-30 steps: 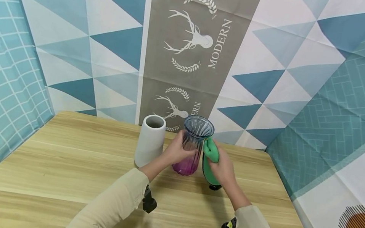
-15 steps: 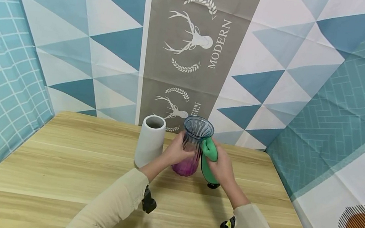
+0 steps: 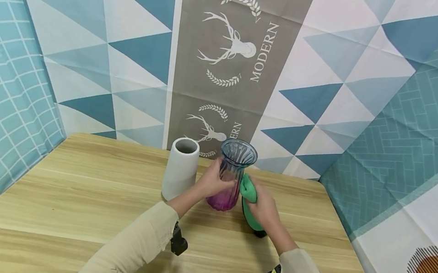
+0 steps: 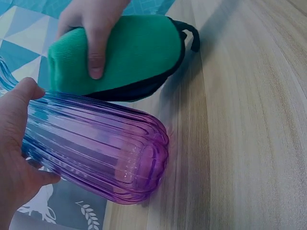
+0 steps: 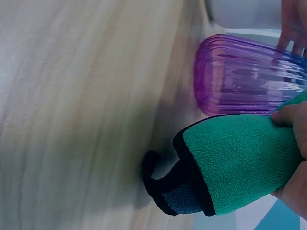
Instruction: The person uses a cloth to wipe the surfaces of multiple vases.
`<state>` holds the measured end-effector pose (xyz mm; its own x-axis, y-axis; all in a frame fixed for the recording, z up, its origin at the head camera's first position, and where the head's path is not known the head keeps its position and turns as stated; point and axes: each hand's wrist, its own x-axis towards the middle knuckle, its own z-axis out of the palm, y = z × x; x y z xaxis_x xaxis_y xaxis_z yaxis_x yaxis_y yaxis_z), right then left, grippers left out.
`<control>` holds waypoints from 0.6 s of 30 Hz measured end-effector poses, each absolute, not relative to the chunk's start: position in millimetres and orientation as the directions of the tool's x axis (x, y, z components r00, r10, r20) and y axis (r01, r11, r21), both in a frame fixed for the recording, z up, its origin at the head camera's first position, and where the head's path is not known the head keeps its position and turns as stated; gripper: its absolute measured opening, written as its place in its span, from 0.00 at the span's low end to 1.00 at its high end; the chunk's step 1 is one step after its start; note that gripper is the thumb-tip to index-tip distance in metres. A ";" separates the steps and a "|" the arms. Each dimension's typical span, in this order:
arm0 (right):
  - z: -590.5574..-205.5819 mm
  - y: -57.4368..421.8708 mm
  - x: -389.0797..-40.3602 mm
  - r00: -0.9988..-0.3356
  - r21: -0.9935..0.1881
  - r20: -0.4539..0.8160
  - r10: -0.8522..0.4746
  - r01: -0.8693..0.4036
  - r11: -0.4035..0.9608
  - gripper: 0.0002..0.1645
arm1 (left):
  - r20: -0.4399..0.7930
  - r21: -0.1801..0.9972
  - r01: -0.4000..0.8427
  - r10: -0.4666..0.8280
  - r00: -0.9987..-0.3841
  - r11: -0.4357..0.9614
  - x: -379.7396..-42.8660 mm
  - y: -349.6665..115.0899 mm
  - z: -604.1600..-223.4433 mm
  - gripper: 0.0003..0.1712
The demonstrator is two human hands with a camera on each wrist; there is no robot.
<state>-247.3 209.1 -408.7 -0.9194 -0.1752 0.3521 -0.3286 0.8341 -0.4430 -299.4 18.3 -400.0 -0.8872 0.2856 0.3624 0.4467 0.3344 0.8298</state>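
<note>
A ribbed glass vase [image 3: 224,197], blue at the flared mouth and fading to purple at the base, stands upright near the table's back edge. My left hand [image 3: 213,181] grips it around the neck, thumb in front. At its right side my right hand [image 3: 266,205] holds a folded green cloth [image 5: 240,158], with black edging and a dark loop hanging at the lower end. The upper fold of the cloth lies right at the glass wall. In the left wrist view the thumb presses on the cloth's fuzzy green face [image 4: 139,52].
A white tapered vase [image 3: 180,173] stands just left of the glass one, close to my left hand. The wooden table [image 3: 68,209] ends at a patterned backdrop [image 3: 138,52] behind. A black wrist camera [image 3: 179,240] hangs below the left sleeve.
My right hand and the cloth have moved slightly down along the glass vase, from just below its rim to lower on its side. My left hand keeps its grip in place.
</note>
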 end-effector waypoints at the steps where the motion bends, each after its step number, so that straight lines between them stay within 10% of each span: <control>1: -410.7 209.8 -247.3 -0.922 -0.440 0.343 -0.178 -0.325 0.837 0.39 | 0.363 0.830 0.448 0.286 -0.887 0.334 -299.1 18.2 -399.7 0.44; 18: -411.4 213.0 -246.8 -0.924 -0.473 0.346 -0.161 -0.320 0.821 0.38 | 0.353 0.817 0.432 0.262 -0.898 0.382 -297.3 18.3 -397.8 0.47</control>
